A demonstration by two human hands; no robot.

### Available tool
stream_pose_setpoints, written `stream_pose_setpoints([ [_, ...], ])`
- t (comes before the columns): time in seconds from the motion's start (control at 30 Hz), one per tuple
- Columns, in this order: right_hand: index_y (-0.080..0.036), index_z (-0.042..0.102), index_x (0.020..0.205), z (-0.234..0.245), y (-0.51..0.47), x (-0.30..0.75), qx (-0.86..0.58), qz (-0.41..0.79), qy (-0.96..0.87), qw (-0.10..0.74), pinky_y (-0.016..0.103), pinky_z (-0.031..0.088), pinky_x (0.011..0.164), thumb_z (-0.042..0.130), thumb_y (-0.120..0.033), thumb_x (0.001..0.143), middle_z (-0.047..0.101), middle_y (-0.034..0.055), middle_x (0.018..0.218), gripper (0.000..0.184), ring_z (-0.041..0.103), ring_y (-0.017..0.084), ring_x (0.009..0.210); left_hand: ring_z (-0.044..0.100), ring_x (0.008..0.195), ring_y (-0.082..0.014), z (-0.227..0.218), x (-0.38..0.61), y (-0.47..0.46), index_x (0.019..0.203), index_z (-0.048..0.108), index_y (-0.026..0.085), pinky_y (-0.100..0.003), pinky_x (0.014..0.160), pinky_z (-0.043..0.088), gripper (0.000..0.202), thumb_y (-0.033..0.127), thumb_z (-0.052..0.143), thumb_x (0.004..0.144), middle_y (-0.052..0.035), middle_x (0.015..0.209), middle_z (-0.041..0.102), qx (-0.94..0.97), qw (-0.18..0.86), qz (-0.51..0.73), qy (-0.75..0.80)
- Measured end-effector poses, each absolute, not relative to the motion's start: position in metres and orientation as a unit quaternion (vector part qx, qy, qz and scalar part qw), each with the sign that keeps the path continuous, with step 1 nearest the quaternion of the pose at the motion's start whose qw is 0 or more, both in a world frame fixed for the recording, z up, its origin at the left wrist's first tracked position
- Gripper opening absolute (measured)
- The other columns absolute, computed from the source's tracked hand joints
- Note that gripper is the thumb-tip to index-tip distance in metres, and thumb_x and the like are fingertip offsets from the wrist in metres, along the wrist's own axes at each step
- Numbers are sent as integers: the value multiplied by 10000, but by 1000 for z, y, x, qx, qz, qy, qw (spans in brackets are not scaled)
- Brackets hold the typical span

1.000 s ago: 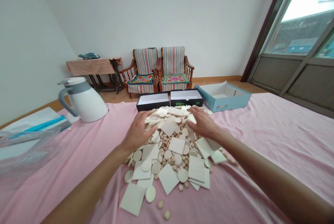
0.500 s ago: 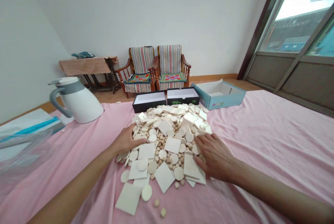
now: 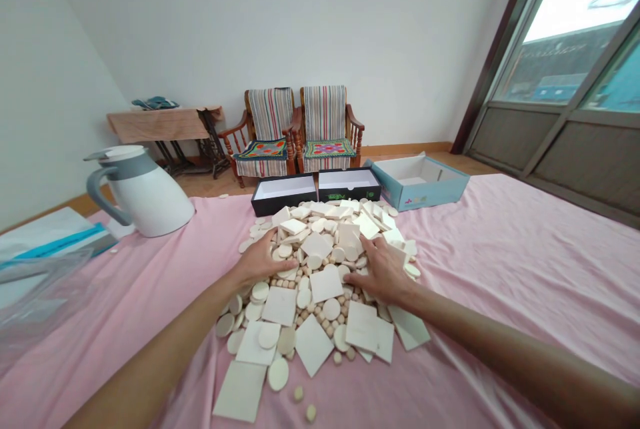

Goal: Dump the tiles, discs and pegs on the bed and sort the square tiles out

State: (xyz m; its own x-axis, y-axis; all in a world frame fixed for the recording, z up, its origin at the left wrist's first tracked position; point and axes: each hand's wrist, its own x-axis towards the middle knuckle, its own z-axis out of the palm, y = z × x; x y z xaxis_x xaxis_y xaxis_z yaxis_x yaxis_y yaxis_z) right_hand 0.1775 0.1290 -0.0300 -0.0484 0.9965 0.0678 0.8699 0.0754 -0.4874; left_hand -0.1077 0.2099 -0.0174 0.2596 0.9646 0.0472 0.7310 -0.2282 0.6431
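Note:
A heap of pale wooden pieces lies in front of me: thin squares, round discs and small bead-like cubes. My left hand rests in its left side, thumb stretched out over the discs and the other fingers dipping among the pieces. On the right side, my right hand presses into the heap, its thumb pointing left and spread from the fingers. Some fingertips are hidden by pieces. Neither hand has a piece visibly gripped.
Two black boxes with white insides stand behind the heap, beside a light blue box. A white and grey jug is at left, near clear plastic packaging. A pink cloth covers the surface. Two chairs stand beyond.
Both hands have moved inward and a little farther from me, closer together. Pieces around them have shifted; squares and discs now lie more widely at the heap's right and left edges.

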Motion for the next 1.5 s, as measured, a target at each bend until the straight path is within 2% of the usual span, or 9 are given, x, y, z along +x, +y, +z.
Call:
stream_pose_setpoints([
  [0.2, -66, 203, 1472, -33, 131, 175, -651, 163, -723, 161, 452, 405, 955, 695, -369, 678, 481, 243, 1259, 982, 484, 361, 1178, 421, 1322, -335, -19, -111, 213, 1411, 379, 104, -430, 1111, 304, 1103, 584, 795, 509, -166, 1448, 438, 754, 294, 222, 544],
  [0.37, -125, 131, 1499, -35, 138, 176, -664, 183, -694, 208, 424, 427, 928, 703, -246, 632, 542, 200, 1241, 1046, 523, 327, 1153, 471, 1285, -323, -14, -107, 215, 1388, 427, 161, -438, 1111, 320, 1030, 513, 831, 509, -126, 1412, 495, 718, 373, 270, 522],
  [0.63, -159, 292, 1422, -43, 141, 183, -652, 183, -672, 298, 446, 426, 956, 654, -212, 617, 554, 163, 1259, 884, 523, 307, 1157, 560, 1200, -308, -6, -106, 212, 1462, 254, 244, -434, 987, 473, 1128, 375, 881, 534, -164, 1407, 491, 570, 614, 276, 472],
  [0.73, -121, 347, 1375, -43, 143, 183, -650, 180, -690, 261, 434, 438, 931, 653, -237, 623, 558, 186, 1220, 820, 541, 308, 1117, 620, 1110, -313, -4, -94, 207, 1471, 198, 277, -445, 907, 524, 1175, 327, 892, 525, -172, 1345, 548, 524, 669, 287, 442],
  [0.87, -76, 339, 1354, -42, 143, 178, -638, 183, -722, 194, 419, 439, 906, 652, -215, 615, 552, 209, 1195, 814, 528, 318, 1122, 631, 1084, -314, -6, -73, 202, 1493, 129, 303, -427, 844, 557, 1250, 311, 897, 507, -185, 1403, 479, 519, 624, 308, 496],
  [1.0, -100, 367, 1316, -39, 147, 173, -670, 206, -678, 220, 373, 460, 849, 671, -213, 603, 553, 188, 1190, 783, 535, 298, 1105, 636, 1058, -315, -6, -60, 199, 1493, 139, 316, -402, 786, 574, 1267, 299, 899, 479, -182, 1468, 389, 545, 586, 294, 522],
  [1.27, -124, 423, 1315, -26, 134, 166, -650, 137, -720, 201, 385, 419, 912, 596, -156, 684, 591, 157, 1174, 655, 533, 284, 1084, 685, 898, -271, -6, -49, 189, 1485, 134, 273, -381, 732, 568, 1159, 289, 824, 554, -156, 1306, 568, 523, 551, 301, 576],
  [1.4, -111, 254, 1455, -17, 131, 153, -622, 105, -768, 114, 399, 423, 853, 571, -113, 694, 663, 163, 1046, 824, 524, 336, 1083, 691, 846, -247, -7, -43, 185, 1482, 102, 277, -351, 678, 566, 1095, 244, 755, 603, -130, 1225, 620, 514, 538, 309, 592],
  [1.5, -133, 135, 1498, -15, 135, 143, -602, 130, -777, 129, 408, 422, 856, 605, -156, 680, 658, 159, 1096, 944, 540, 342, 1074, 691, 763, -218, -8, -42, 182, 1467, 133, 284, -326, 627, 563, 1045, 199, 716, 603, -108, 1157, 648, 495, 560, 321, 582],
])
